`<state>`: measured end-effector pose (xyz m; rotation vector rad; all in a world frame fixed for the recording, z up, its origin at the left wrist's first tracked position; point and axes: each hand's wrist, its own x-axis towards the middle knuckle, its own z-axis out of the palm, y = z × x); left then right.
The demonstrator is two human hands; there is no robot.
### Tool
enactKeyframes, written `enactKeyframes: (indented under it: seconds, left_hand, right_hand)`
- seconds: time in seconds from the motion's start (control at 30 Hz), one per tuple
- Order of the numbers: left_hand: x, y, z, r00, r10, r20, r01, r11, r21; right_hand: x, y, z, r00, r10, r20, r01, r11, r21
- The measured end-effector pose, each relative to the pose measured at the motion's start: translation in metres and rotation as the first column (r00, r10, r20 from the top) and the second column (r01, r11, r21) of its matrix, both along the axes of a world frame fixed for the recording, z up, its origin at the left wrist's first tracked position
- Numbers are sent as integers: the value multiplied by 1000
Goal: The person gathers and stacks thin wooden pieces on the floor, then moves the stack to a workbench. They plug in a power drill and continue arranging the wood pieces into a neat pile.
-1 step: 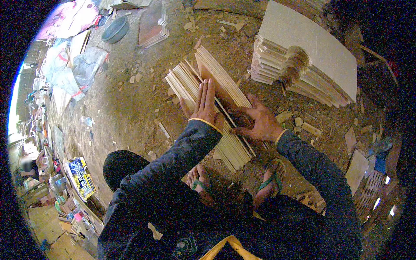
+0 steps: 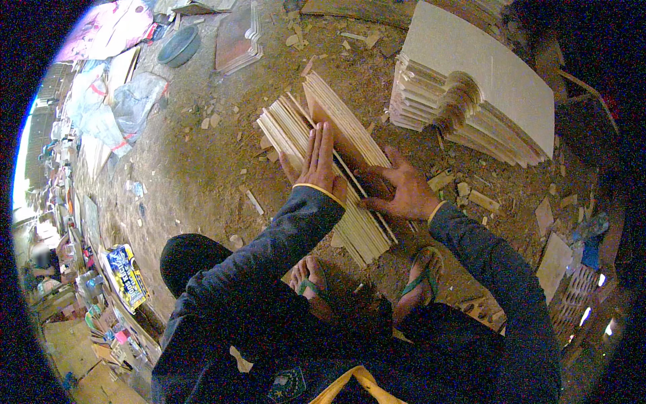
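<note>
A tight bundle of thin wooden boards (image 2: 289,135) stands on edge on the ground before my feet. My left hand (image 2: 316,165) lies over its upper edges, fingers stretched out and one spread down the left side. Beside it, a second group of boards (image 2: 346,111) leans away to the right, with a narrow gap between the two. My right hand (image 2: 402,187) is closed around the near part of this second group, its thumb toward the gap. The hand hides that group's near end, and its fingertips are in shadow.
A tall stack of pale cut boards (image 2: 481,87) with a rounded notch stands at the far right. Wood scraps (image 2: 483,200) litter the dirt floor. At the far left are a grey basin (image 2: 179,46) and plastic sheeting (image 2: 131,104). My sandalled feet (image 2: 311,286) flank the bundle's near end.
</note>
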<state>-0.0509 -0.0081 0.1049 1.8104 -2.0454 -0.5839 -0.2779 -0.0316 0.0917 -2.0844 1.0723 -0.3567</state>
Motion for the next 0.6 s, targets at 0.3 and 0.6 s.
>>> enactKeyframes:
  seconds: [0.3,0.6]
  left_hand:
    - [-4,1,0,999,51,-13,-52,998,-33]
    - [-2,1,-3,998,55,-1,-55,998,-27]
  right_hand:
    - [-7,-3,-9,982,43,186,-69,988,138]
    - [-6,-1,-9,994,39,101,-47,996,76]
